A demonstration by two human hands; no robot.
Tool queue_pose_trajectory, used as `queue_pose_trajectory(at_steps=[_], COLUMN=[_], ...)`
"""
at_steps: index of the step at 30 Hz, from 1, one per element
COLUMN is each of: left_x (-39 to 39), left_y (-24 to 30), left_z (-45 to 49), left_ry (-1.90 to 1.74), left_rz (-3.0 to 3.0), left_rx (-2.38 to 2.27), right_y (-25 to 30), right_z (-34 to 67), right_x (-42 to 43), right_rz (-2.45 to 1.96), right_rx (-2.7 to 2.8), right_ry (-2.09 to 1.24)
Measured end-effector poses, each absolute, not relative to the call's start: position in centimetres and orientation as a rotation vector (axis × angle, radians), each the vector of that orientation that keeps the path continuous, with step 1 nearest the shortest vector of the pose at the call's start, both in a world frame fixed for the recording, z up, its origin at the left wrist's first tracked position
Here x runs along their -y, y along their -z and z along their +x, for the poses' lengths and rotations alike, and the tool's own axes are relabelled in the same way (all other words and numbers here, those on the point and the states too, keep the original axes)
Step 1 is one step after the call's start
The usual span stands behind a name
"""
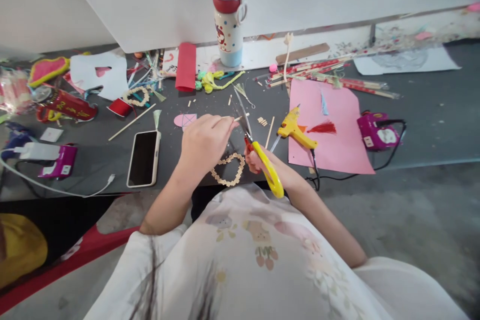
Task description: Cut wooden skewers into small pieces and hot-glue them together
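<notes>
- The left hand hovers just above and behind the wooden heart frame, its fingers closed in a pinch on a thin wooden stick
- The stick pokes out of that pinch to the right, and its free end meets the blades above the heart's right lobe
- The right hand sits just right of the heart, curled tight around the yellow handles of the scissors
- The scissors' blades point up and away from the heart, slightly parted
- The heart lies flat near the front edge of the dark table
- A phone lies screen up, well left of the heart
- A yellow glue gun rests right of the heart, on the edge of a pink paper sheet
- A drinking bottle stands upright far behind the heart, against the wall
</notes>
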State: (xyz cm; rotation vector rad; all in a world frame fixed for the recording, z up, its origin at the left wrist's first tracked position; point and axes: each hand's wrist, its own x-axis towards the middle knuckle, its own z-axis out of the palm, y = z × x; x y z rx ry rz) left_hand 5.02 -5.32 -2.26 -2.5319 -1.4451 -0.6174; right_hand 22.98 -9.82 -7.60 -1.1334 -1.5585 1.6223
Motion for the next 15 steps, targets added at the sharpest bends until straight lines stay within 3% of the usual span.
queue_pose_trajectory(at_steps=[4, 15], left_x=[5.4, 5.5], left_y=[1.8, 1.3], left_z=[5.2, 5.1], left_ry=[0.566, 0.567], left_rz=[-2.555, -2.611], left_rx=[1.474, 1.491], right_y=[7.8, 6.7], right_z=[23.3, 23.4], right_x=[9.7, 9.6], right_rz=[-1.011, -1.021], right_rx=[1.432, 1.429], right_ry=[-1.849, -1.848])
